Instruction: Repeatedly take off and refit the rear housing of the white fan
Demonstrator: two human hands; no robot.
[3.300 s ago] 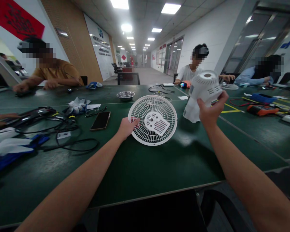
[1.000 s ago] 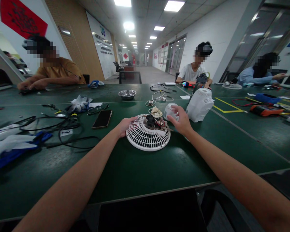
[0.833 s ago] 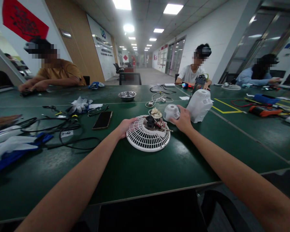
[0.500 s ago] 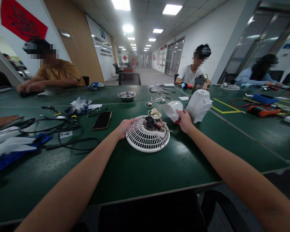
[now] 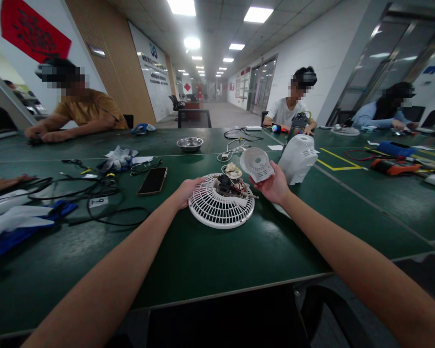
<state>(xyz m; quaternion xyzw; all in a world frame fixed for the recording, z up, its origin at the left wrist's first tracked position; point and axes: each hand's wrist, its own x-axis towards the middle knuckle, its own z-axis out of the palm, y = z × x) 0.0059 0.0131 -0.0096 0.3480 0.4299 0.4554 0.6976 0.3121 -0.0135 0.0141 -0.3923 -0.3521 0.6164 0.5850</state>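
A round white fan grille [image 5: 221, 212] lies on the green table, with the bare fan motor [image 5: 230, 185] and its wires on top. My left hand [image 5: 186, 192] grips the grille's left rim, its fingertips partly hidden. In my right hand [image 5: 276, 186] is a white plastic motor cover [image 5: 256, 163], raised above the table right of the motor, its hollow, slotted inside facing me. Just behind that hand stands a white fan housing [image 5: 299, 159], upright. A white cable [image 5: 234, 153] runs back from the motor.
A phone [image 5: 152, 181] lies left of the grille, near black cables [image 5: 119, 209] and gloves [image 5: 119, 158]. Behind is a metal bowl [image 5: 190, 144]. A dark bottle [image 5: 297, 126] stands behind the housing. An orange multimeter [image 5: 395, 166] lies at right. Several people sit across the table.
My right hand has turned the motor cover, so its hollow inside now shows instead of its smooth outside. My left hand and the grille have stayed put.
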